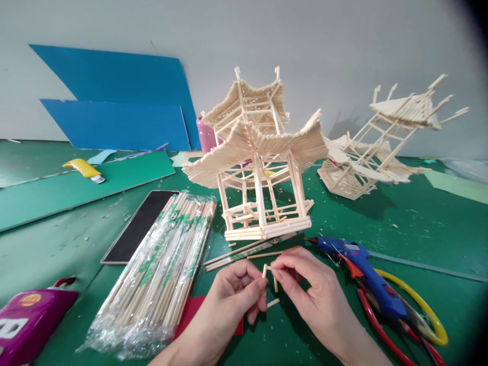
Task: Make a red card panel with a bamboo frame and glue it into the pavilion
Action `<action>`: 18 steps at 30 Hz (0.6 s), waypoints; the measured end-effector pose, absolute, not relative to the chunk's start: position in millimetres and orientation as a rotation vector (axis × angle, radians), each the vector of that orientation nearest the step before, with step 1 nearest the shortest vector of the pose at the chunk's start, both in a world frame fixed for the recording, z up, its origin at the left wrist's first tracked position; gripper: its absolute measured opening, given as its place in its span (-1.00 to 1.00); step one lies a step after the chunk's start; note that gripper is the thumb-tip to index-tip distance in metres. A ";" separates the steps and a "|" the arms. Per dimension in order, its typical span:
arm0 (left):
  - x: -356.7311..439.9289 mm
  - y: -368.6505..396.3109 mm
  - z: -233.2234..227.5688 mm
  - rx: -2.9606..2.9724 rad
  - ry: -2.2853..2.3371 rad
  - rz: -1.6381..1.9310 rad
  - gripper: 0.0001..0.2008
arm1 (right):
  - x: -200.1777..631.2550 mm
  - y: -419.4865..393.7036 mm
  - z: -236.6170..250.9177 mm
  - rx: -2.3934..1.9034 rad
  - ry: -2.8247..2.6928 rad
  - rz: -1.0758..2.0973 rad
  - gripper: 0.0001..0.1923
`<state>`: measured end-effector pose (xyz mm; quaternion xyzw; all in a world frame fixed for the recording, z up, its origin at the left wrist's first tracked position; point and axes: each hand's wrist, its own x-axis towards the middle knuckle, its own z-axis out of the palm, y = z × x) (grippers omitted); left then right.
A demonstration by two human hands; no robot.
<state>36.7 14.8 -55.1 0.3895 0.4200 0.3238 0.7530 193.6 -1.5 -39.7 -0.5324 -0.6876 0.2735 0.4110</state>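
My left hand (232, 300) and my right hand (308, 290) meet near the front of the green mat, fingertips almost touching. Each pinches short cut pieces of bamboo stick (265, 270); one piece (273, 303) pokes out below the left fingers. Just behind the hands stands a two-tiered pavilion model (259, 168) made of sticks. A few loose long sticks (244, 251) lie at its base.
A plastic-wrapped bundle of bamboo sticks (160, 269) lies left of the hands, beside a dark phone (139, 223). A blue glue gun (362, 272) and red-and-yellow-handled cutters (419, 310) lie right. Another stick model (385, 142) sits tipped at back right. Blue sheets (114, 101), a yellow knife (86, 169), a magenta box (30, 317).
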 end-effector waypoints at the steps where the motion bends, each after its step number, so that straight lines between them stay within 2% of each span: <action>1: 36.6 14.9 -55.3 0.851 0.911 0.705 -0.80 | 193.6 -1.5 -40.0 -1.341 -1.731 0.688 -0.88; 18: 38.2 16.4 -55.1 0.859 0.911 0.711 -0.81 | 194.3 -1.8 -41.1 -1.332 -1.726 0.693 -0.87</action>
